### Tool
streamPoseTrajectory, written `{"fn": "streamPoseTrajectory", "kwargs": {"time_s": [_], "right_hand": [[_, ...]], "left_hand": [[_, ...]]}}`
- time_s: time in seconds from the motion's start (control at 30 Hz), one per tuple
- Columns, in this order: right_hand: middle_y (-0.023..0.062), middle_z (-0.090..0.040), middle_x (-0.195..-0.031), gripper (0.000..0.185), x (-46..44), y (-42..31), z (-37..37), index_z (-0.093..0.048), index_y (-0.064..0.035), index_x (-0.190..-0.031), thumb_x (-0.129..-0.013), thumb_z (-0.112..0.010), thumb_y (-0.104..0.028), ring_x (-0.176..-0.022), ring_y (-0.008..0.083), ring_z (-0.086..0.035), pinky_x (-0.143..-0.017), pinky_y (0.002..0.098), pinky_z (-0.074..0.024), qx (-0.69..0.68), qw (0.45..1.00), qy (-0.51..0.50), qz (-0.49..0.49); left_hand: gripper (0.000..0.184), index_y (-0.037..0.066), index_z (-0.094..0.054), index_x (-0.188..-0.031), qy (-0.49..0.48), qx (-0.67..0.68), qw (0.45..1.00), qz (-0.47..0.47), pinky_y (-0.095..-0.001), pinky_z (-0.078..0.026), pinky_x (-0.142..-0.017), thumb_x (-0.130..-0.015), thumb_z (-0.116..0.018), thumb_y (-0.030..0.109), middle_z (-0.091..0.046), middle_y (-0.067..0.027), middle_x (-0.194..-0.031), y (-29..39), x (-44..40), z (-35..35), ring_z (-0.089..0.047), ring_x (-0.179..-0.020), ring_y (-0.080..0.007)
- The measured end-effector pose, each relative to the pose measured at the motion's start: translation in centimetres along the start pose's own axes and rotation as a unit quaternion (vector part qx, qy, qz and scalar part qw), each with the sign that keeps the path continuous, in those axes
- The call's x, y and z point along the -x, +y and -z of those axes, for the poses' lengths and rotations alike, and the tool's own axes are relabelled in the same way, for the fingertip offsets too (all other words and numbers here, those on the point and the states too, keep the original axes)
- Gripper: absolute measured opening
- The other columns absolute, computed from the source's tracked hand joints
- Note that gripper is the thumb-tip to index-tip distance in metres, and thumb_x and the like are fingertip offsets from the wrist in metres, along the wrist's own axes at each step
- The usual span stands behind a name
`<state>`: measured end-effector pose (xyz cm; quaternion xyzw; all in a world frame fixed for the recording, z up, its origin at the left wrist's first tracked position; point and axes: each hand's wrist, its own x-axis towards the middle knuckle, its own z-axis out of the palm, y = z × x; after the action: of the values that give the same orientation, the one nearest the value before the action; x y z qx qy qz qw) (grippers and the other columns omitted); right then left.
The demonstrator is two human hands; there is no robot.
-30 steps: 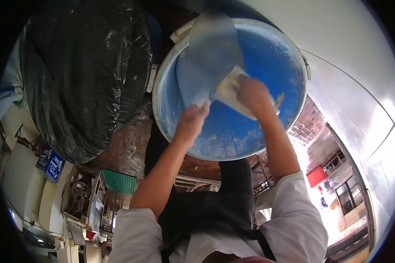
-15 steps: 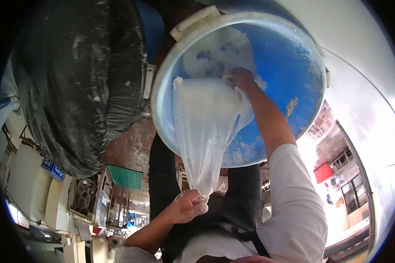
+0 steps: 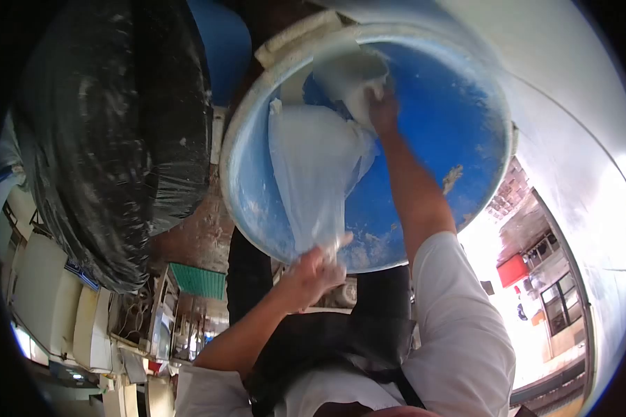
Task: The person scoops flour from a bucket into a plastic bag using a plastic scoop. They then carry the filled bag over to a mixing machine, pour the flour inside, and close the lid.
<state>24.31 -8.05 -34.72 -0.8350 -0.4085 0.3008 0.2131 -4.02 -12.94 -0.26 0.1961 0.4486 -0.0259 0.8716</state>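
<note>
A large blue drum (image 3: 497,174) with a whitish rim fills the upper middle, its inside smeared with white residue. Inside it hangs a translucent plastic bag (image 3: 309,160), stretched toward me. My left hand (image 3: 311,279) grips the gathered lower end of the bag at the drum's near rim. Deeper in the drum, my right hand (image 3: 382,110) is closed on a whitish object (image 3: 359,97), blurred by motion, which may be a scoop. White powdery material lies near it at the drum's far side.
Black plastic sheeting (image 3: 104,139) covers a bulky thing at the left, with another blue container (image 3: 221,52) behind it. A pale smooth panel (image 3: 563,104) stands at the right. A green crate (image 3: 197,280) and cluttered shelving are at the lower left.
My left hand first drew the bag's end down toward me, then moved back up to the drum's rim. My right hand has moved farther into the drum with the whitish object.
</note>
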Motion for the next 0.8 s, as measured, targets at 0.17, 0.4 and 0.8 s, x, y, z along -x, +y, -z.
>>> {"fn": "streamPoseTrajectory", "kwargs": {"time_s": [0.17, 0.4, 0.8], "right_hand": [[0.0236, -0.068, -0.098, 0.035, 3.9, -3.8, 7.9, -0.068, -0.0047, -0.108, -0.079, -0.076, -0.022, -0.093, 0.0417, -0.066, -0.08, 0.0463, -0.0522, 0.043, 0.997, -0.069, 0.009], [0.0152, -0.071, -0.088, 0.03, 7.2, -15.5, 20.0, -0.069, -0.014, -0.106, -0.077, -0.07, -0.011, -0.083, 0.0373, -0.068, -0.072, 0.0447, -0.0539, 0.189, 0.938, -0.21, 0.201], [0.0189, -0.07, -0.095, 0.034, 4.8, -19.9, 18.4, -0.066, -0.0113, -0.117, -0.084, -0.065, -0.02, -0.096, 0.0371, -0.067, -0.081, 0.0478, -0.0528, 0.353, 0.886, -0.3, 0.014]], "left_hand": [[0.04, 0.008, -0.058, -0.124, 0.217, 0.241, 0.945, -0.044, -0.0212, -0.022, -0.044, -0.097, -0.06, 0.038, -0.036, 0.0076, -0.062, 6.1, -9.6, 3.6, -0.027, -0.048, -0.0026], [0.037, 0.01, -0.056, -0.123, 0.214, 0.373, 0.894, -0.129, -0.0216, -0.021, -0.043, -0.1, -0.055, 0.038, -0.037, 0.0067, -0.06, 11.7, -15.6, 8.4, -0.027, -0.045, -0.004], [0.055, 0.001, -0.057, -0.127, 0.184, 0.244, 0.95, -0.065, -0.0212, -0.02, -0.043, -0.1, -0.051, 0.049, -0.032, 0.0085, -0.06, 7.8, -10.9, 5.2, -0.025, -0.045, -0.0037]]}}
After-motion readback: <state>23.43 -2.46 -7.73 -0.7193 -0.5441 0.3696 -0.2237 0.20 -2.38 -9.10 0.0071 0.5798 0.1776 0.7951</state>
